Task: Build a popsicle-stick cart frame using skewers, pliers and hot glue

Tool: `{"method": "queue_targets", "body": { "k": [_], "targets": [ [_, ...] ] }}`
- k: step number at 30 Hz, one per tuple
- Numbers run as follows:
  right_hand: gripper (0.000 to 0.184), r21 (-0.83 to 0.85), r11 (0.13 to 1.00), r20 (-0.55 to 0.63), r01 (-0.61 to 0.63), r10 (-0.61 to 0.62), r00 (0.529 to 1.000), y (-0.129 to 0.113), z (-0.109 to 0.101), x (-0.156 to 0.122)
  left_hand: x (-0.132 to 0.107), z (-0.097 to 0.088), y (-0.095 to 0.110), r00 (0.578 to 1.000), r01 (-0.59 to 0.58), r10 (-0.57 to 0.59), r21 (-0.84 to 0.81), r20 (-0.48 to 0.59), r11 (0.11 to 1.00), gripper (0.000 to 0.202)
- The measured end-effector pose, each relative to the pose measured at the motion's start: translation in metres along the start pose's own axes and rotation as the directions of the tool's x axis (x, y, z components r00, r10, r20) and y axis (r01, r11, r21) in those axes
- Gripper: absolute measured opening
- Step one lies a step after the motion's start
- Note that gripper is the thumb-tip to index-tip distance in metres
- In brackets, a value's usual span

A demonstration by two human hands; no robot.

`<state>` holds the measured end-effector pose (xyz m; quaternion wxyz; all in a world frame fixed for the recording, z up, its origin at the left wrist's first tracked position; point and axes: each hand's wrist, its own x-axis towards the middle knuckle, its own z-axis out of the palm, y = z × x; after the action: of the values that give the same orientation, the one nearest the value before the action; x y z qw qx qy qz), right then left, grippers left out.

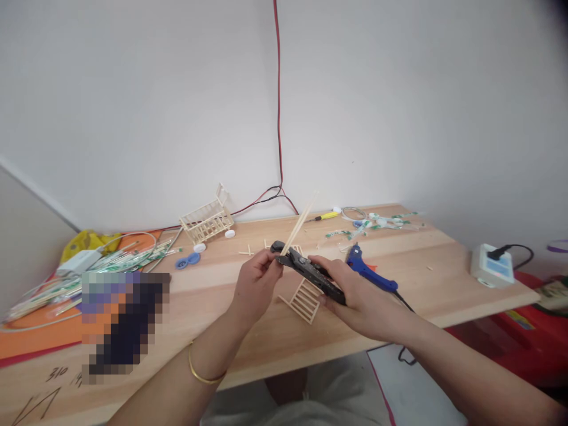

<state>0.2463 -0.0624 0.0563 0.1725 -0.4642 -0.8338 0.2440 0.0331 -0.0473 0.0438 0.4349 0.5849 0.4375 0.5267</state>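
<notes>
My left hand (257, 278) is closed in a pinch on thin wooden sticks (302, 222) that slant up and to the right. My right hand (350, 290) is wrapped round the handles of black cutting pliers (306, 269), whose jaws sit at the sticks near my left fingertips. Both hands hover above a wooden table (266, 331). Just under them lies a small ladder-like frame of sticks (304, 299).
A blue glue gun (370, 273) lies right of my hands, a white power strip (492, 266) further right. A stick-built cart (206, 220), bottle caps (189, 259), a yellow screwdriver (326, 216) and wrappers sit at the back. Sticks and orange sheets (39, 331) crowd the left.
</notes>
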Motion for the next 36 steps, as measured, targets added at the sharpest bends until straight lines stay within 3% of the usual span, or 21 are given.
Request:
{"method": "queue_targets", "body": {
  "k": [7,11,14,17,21,25,36],
  "targets": [
    [0.052,0.043,0.999,-0.003,0.026,-0.026,1.000,-0.006,-0.001,0.001,0.001,-0.002,-0.001,1.000,-0.017,0.018,0.127,-0.009,0.992,0.027],
    [0.047,0.075,0.997,0.033,-0.021,0.019,0.999,-0.012,-0.006,0.002,0.002,-0.001,-0.002,1.000,-0.002,0.004,0.152,-0.015,0.988,0.031],
    [0.044,0.063,0.996,0.069,-0.071,0.066,0.995,-0.015,-0.007,0.002,0.003,0.000,-0.004,0.999,0.040,-0.038,0.106,-0.021,0.994,0.031],
    [0.041,0.062,0.991,0.119,-0.116,0.108,0.987,-0.013,-0.007,0.001,0.004,0.001,-0.006,0.988,0.155,-0.155,-0.008,0.003,0.988,0.029],
    [0.040,0.104,0.987,0.168,-0.124,0.105,0.980,-0.007,-0.008,0.000,0.006,0.001,-0.009,0.940,0.339,-0.321,-0.233,0.114,0.911,0.025],
    [0.043,0.151,0.984,0.168,-0.099,0.073,0.983,0.003,-0.008,0.000,0.008,-0.001,-0.010,0.900,0.434,-0.385,-0.352,0.203,0.829,0.027],
    [0.045,0.112,0.988,0.154,-0.106,0.088,0.984,0.011,-0.007,-0.004,0.007,0.003,-0.016,0.902,0.420,-0.382,-0.205,0.202,0.884,0.033]
  ]
}}
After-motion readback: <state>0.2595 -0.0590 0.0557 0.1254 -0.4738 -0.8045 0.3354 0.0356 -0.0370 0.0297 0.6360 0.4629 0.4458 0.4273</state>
